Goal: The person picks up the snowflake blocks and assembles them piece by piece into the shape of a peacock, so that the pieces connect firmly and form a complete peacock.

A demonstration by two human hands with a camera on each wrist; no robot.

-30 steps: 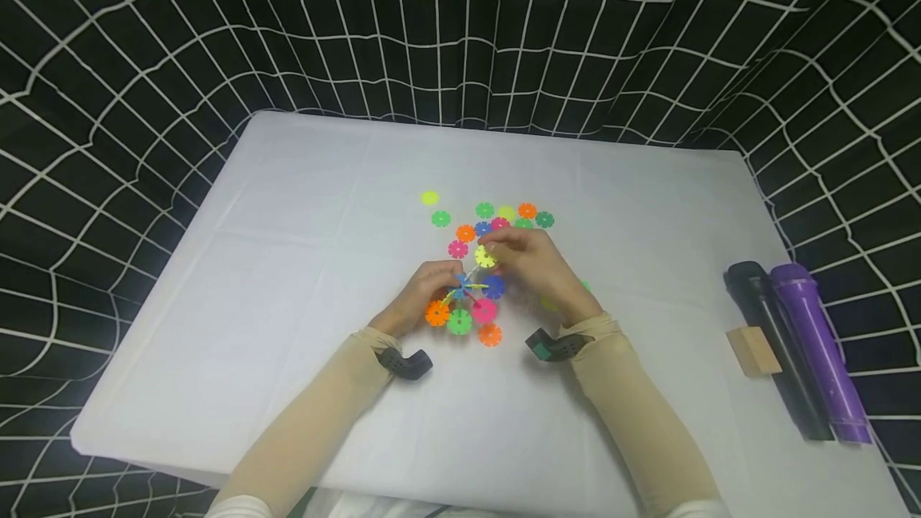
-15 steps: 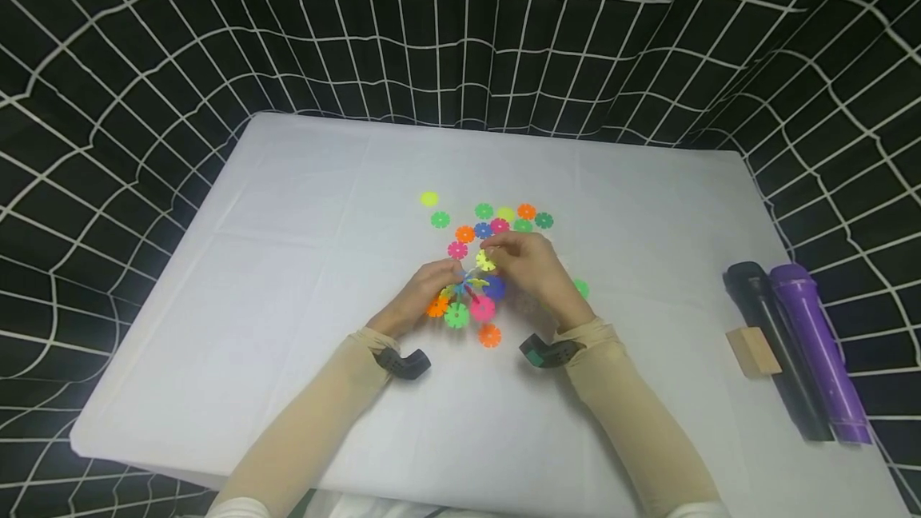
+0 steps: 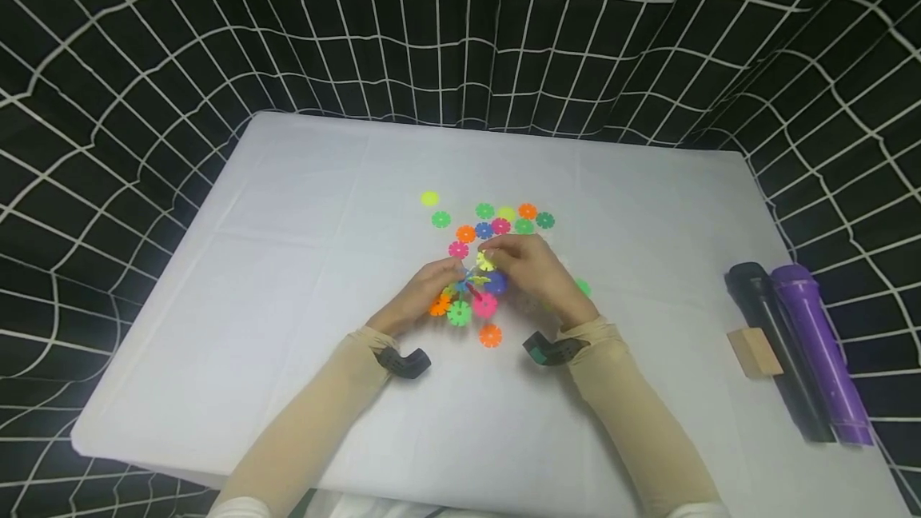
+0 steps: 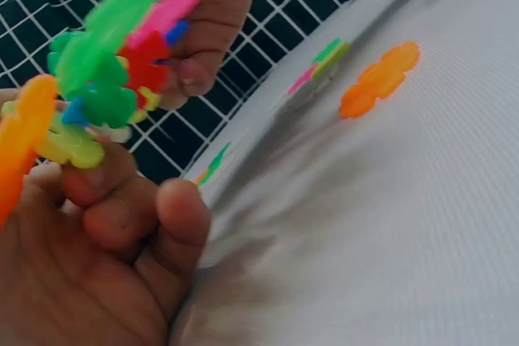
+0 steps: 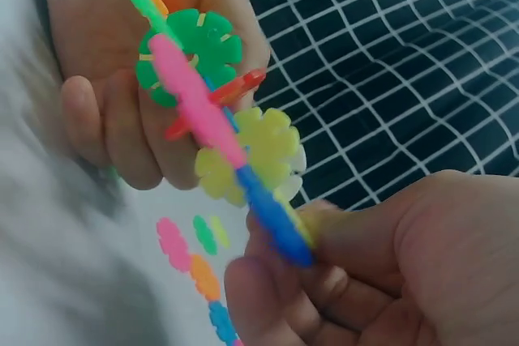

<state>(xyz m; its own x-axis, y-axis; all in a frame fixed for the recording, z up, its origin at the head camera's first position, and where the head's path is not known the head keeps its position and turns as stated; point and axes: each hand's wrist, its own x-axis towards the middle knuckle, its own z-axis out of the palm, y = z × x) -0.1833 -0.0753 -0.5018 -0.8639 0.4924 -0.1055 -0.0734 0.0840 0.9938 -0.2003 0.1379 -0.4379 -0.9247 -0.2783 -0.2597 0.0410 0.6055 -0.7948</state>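
Head view: both hands meet over the middle of the bench [image 3: 302,278], around a cluster [image 3: 460,312] of slotted discs set at different angles.
Left hand [image 3: 417,298]: fingers curled, gripping the cluster on its left side.
Right hand [image 3: 532,270]: pinches a yellow disc [image 3: 486,261] at the cluster's far side; whether its slot is seated cannot be told.
Done: orange, green, pink, blue, red and yellow pieces appear joined, so the build looks well under way.
Left over: a scatter of loose discs [image 3: 484,229] lies between the hands and the bench's far edge; one loose orange disc [image 3: 491,336] lies toward the near edge, and a green disc [image 3: 583,287] shows beside the right wrist.
Judgement: seating the yellow disc seems the present step; how many loose discs belong in the build is unclear.
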